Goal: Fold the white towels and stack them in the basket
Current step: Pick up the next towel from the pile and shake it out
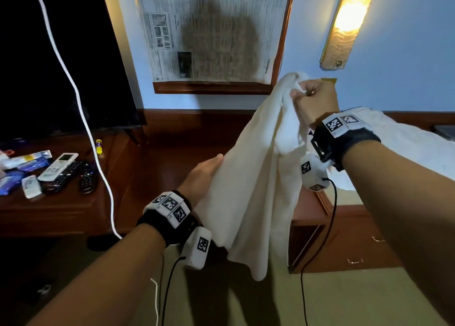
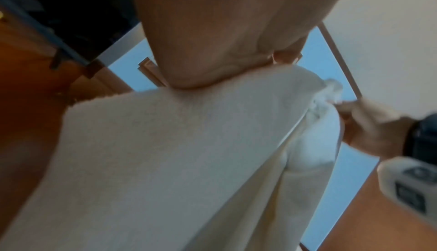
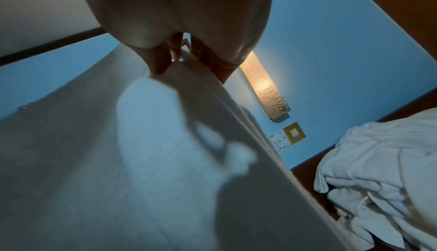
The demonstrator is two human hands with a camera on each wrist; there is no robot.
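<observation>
One white towel point(image 1: 251, 178) hangs in the air in front of me, bunched at its top and loose at its bottom. My right hand point(image 1: 312, 97) is raised and grips the bunched top in a fist; its fingers point(image 3: 163, 62) curl into the cloth point(image 3: 141, 161). My left hand point(image 1: 204, 173) is lower, at the towel's left edge about halfway down. Its palm point(image 2: 212, 40) lies against the cloth point(image 2: 165, 161), which hides its fingers. The right hand point(image 2: 369, 130) also shows there, at the top corner. No basket is in view.
A bed with crumpled white linen point(image 1: 406, 138) stands at the right, a wooden nightstand point(image 1: 332, 227) below it. At the left, a dark wooden table point(image 1: 73, 202) carries several remotes point(image 1: 61, 170). A white cable point(image 1: 81, 109) hangs past a black screen point(image 1: 49, 55).
</observation>
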